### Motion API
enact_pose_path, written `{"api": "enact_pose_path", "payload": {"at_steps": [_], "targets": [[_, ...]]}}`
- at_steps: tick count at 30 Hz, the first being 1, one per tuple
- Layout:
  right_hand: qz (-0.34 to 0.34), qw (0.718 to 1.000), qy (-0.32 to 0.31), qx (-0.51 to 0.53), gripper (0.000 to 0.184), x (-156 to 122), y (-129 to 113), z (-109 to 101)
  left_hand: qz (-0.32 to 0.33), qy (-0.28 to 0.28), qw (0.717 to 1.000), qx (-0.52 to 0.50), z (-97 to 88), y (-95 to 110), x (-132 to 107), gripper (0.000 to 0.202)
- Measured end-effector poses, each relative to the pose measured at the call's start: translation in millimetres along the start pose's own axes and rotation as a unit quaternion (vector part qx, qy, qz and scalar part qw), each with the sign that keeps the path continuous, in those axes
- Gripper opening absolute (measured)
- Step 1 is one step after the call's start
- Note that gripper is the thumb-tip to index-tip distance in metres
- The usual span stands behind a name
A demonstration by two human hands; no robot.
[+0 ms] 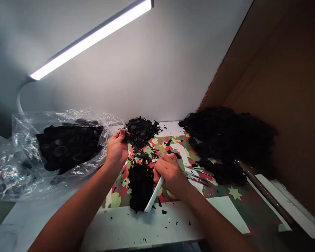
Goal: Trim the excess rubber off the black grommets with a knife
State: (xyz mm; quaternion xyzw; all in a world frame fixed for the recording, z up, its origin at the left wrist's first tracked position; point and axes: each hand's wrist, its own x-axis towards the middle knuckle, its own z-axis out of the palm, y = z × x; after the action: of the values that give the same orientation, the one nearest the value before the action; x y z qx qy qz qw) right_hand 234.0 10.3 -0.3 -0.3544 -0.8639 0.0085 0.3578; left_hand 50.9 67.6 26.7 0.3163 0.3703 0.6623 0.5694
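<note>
My left hand (117, 150) is raised at the near left of a heap of black scraps (141, 129). Its thumb and fingers pinch a small black piece (126, 136), partly lost against the dark heap. My right hand (170, 171) is wrapped around a long white stick-like handle (154, 196) that slants down toward me; whatever is at its other end is hidden by the fingers. Between my hands lies a pile of black, rubbery-looking pieces (141, 187). Thin metal tools (198, 176), like tweezers, rest just right of my right hand.
A clear plastic bag (21, 171) with black round parts (70, 145) stands at left. A large black heap (225, 140) leans against cardboard (283, 87) at right. Patterned sheet (254, 208) covers the white table (115, 227). A lamp (94, 38) glows above. A dark rod (265, 194) lies right.
</note>
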Motion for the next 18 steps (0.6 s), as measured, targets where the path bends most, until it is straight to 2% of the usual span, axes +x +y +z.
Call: {"api": "enact_pose_path", "payload": {"at_steps": [2, 5, 8, 10, 12, 15, 18], "targets": [[0.022, 0.999, -0.027, -0.037, 0.025, -1.5, 9.6, 3.3, 0.032, -0.014, 0.999, -0.002, -1.7, 7.2, -0.6, 0.032], [0.056, 0.992, -0.085, -0.077, 0.026, -2.0, 29.9, 9.4, -0.006, -0.060, 0.998, 0.002, -3.7, 0.7, -17.4, 0.040], [0.140, 0.988, -0.046, -0.037, 0.024, -1.7, 37.4, 10.8, -0.040, -0.055, 0.998, -0.005, -7.0, -14.1, -34.3, 0.042], [0.222, 0.974, 0.009, 0.056, 0.028, 0.8, 29.6, 9.1, -0.056, -0.050, 0.997, -0.016, -9.8, -21.2, -40.6, 0.042], [0.293, 0.932, 0.027, 0.211, 0.033, 5.4, 14.8, 8.3, -0.075, -0.052, 0.995, -0.029, -12.4, -24.9, -44.3, 0.041], [0.357, 0.828, 0.000, 0.433, 0.029, 11.4, -7.0, 11.2, -0.081, -0.062, 0.994, -0.046, -15.6, -26.4, -49.0, 0.038], [0.395, 0.745, 0.032, 0.537, 0.027, 11.9, -17.1, 14.6, -0.073, -0.073, 0.993, -0.051, -17.2, -26.1, -53.2, 0.043]]}}
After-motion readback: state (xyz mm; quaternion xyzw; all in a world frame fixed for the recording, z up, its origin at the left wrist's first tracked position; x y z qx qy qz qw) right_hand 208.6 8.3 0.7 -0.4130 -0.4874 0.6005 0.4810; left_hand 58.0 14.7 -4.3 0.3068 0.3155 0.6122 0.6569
